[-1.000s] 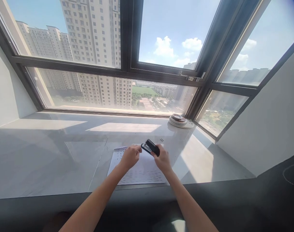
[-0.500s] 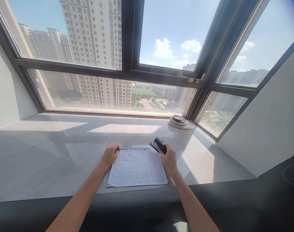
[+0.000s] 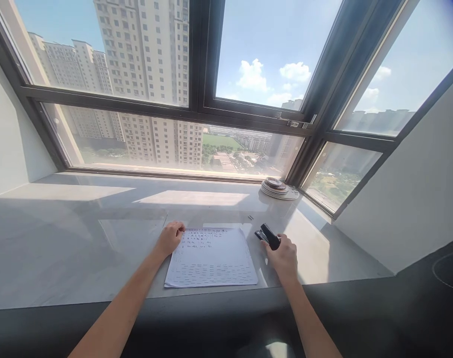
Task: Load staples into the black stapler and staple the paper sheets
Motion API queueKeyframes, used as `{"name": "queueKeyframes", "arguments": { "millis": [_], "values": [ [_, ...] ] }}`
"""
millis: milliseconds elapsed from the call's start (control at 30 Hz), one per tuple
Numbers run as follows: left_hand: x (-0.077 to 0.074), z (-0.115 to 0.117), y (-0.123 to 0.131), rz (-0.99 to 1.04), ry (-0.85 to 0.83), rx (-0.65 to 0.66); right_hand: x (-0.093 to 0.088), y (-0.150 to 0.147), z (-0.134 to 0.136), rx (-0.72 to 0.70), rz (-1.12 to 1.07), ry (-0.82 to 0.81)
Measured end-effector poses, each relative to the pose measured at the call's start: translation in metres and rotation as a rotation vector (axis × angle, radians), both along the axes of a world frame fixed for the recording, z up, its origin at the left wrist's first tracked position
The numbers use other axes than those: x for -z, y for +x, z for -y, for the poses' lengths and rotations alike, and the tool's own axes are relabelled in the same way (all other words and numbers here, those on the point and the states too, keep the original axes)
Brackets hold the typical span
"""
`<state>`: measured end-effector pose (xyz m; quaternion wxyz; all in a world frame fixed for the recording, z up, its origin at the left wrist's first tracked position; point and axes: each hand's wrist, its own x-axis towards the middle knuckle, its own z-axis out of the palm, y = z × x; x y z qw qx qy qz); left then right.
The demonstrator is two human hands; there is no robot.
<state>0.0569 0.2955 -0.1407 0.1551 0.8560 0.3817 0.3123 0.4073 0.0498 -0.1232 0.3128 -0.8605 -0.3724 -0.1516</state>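
Note:
A sheaf of white paper (image 3: 219,256) lies flat near the counter's front edge, with handwriting along its top and rows of short dark marks along its bottom. My left hand (image 3: 170,237) is closed at the paper's upper left corner, its fingers curled on the edge; the fingertips are partly hidden. To the right of the paper, my right hand (image 3: 284,256) grips a black stapler (image 3: 269,236) by its rear end. The stapler's front points up and left, off the paper. Two small strips of staples (image 3: 250,217) lie just behind the paper's upper right corner.
A stack of round coasters or plates (image 3: 278,189) stands in the back right corner by the window frame (image 3: 196,117). The pale counter (image 3: 80,248) ends at a front edge above a dark area. A white wall (image 3: 408,209) slopes in on the right.
My right hand has carried the stapler from above the paper's upper right corner to the right and nearer to me, uncovering the staple strips. My left hand has stayed in place.

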Motion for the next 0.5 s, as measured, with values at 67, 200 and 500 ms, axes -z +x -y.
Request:
{"name": "queueKeyframes", "arguments": {
  "millis": [67, 200, 500],
  "values": [
    [0.0, -0.002, -0.001, 0.037, -0.01, 0.004, -0.011, -0.025, -0.005, 0.042, 0.152, 0.078],
    [0.0, -0.005, -0.002, 0.098, -0.033, -0.003, -0.026, -0.093, -0.042, -0.473, 0.155, -0.074],
    [0.005, -0.009, -0.005, 0.118, -0.067, -0.052, -0.001, -0.136, -0.107, -0.755, 0.136, -0.326]
  ]
}}
